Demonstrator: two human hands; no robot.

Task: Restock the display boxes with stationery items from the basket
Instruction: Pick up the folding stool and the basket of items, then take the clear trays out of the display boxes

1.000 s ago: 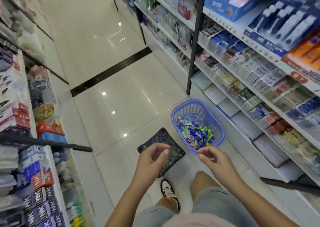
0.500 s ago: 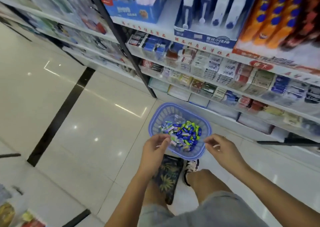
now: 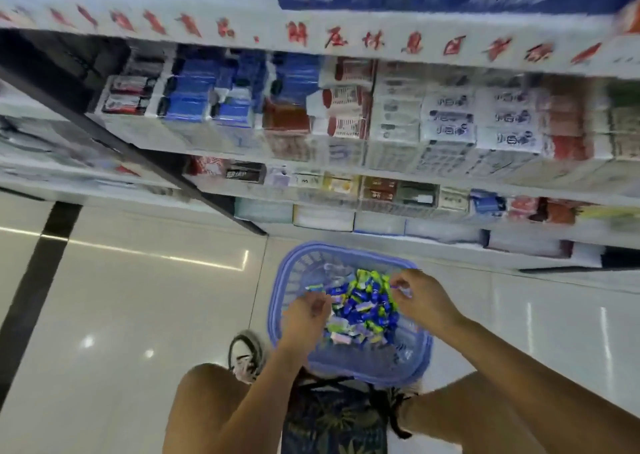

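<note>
A blue plastic basket [image 3: 349, 248] stands on the floor in front of the shelves. It holds a heap of small blue, green and white stationery packets [image 3: 360, 310]. My left hand [image 3: 306, 315] reaches into the left side of the heap with curled fingers; blur hides whether it holds anything. My right hand [image 3: 427, 301] is over the right side and pinches a small pale packet at its fingertips. Rows of display boxes [image 3: 446, 121] fill the shelves above the basket.
A black shelf post [image 3: 138, 148] slants down to the floor left of the basket. My knees rest on a dark patterned cushion [image 3: 332, 419], with a shoe [image 3: 246, 356] beside it. Glossy tile floor with a black stripe [image 3: 45, 280] lies to the left.
The view has swung towards the shelves and closer to the basket. Both hands have moved from above the basket's near rim down into the heap of packets.
</note>
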